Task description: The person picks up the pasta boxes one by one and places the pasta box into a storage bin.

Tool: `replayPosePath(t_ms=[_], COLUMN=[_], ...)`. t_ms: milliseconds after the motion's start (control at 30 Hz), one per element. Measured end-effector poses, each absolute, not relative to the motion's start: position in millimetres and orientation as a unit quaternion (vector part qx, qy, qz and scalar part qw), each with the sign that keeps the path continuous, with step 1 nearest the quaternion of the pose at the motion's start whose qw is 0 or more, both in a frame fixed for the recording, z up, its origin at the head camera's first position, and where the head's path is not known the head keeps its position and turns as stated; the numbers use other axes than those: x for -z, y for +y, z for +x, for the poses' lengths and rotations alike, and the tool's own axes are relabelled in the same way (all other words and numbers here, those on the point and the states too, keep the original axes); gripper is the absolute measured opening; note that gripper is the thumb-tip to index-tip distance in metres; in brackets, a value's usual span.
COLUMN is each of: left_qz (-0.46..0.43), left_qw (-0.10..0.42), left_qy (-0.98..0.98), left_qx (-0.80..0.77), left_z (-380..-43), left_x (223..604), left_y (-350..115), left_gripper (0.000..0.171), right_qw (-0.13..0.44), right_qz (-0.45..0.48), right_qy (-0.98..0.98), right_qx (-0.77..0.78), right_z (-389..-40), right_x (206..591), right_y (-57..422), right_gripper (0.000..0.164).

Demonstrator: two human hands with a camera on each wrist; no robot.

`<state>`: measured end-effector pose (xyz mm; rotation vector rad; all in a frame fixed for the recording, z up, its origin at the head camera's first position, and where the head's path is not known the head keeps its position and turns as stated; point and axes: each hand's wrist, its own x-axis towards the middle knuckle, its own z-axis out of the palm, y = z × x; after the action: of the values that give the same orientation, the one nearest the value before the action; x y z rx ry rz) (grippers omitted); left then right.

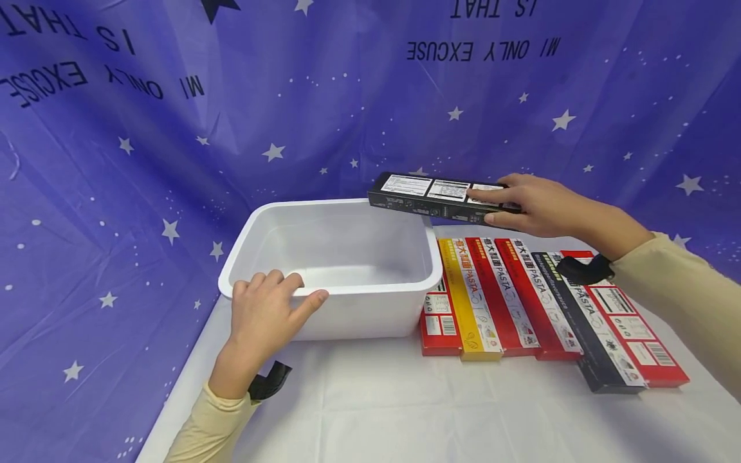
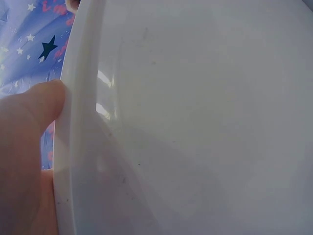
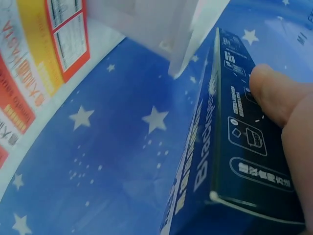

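Observation:
A white plastic bin [image 1: 347, 315] stands on the white-covered table. My left hand [image 1: 263, 315] grips its near rim at the left corner, fingers over the edge and thumb outside; the left wrist view shows the thumb [image 2: 46, 100] against the bin's wall [image 2: 195, 122]. In my right hand [image 1: 538, 206] is a black pasta box [image 1: 431, 196], held by its right end with white label panels facing up. The box's left end is above the bin's far right corner. In the right wrist view, the thumb [image 3: 279, 93] presses the box's printed side [image 3: 244, 137].
Right of the bin lies a row of pasta boxes: a yellow box [image 1: 471, 302], red boxes [image 1: 503, 302], another black box [image 1: 596, 334] and a red one [image 1: 642, 328] at the far right. A purple star-printed cloth [image 1: 347, 96] hangs behind.

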<state>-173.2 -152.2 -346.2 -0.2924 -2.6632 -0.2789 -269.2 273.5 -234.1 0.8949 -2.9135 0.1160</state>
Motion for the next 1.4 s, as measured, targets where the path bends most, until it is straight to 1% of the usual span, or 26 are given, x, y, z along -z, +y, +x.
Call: replayPosePath(t_ms=[133,267,933,1400], left_qz=[-0.105,-0.1,-0.098,-0.102], left_qw=[0.219,0.208,0.204,0.214], left_qy=[-0.965,-0.968,-0.969,-0.966], left_qx=[0.102,0.104,0.102,0.101], left_z=[-173.3,-174.2,-175.0,-174.2], left_x=[345.8,345.3,345.4,345.4], left_y=[-153.6,-153.9,-153.6,-153.2], left_gripper=[0.051,0.051,0.053,0.051], right_qw=[0.052,0.045,-0.022,-0.065], right_qz=[0.337,0.36,0.385,0.391], right_qy=[-0.939,-0.93,-0.923,-0.918], right_qx=[-0.046,-0.059,-0.023,-0.005], right_z=[-276.1,-282.7,-308.9,-318.1], right_x=[231.2,229.9,237.2,246.4], right_y=[255.6,238.8,153.1,113.4], right_gripper=[0.052,0.049,0.048,0.046])
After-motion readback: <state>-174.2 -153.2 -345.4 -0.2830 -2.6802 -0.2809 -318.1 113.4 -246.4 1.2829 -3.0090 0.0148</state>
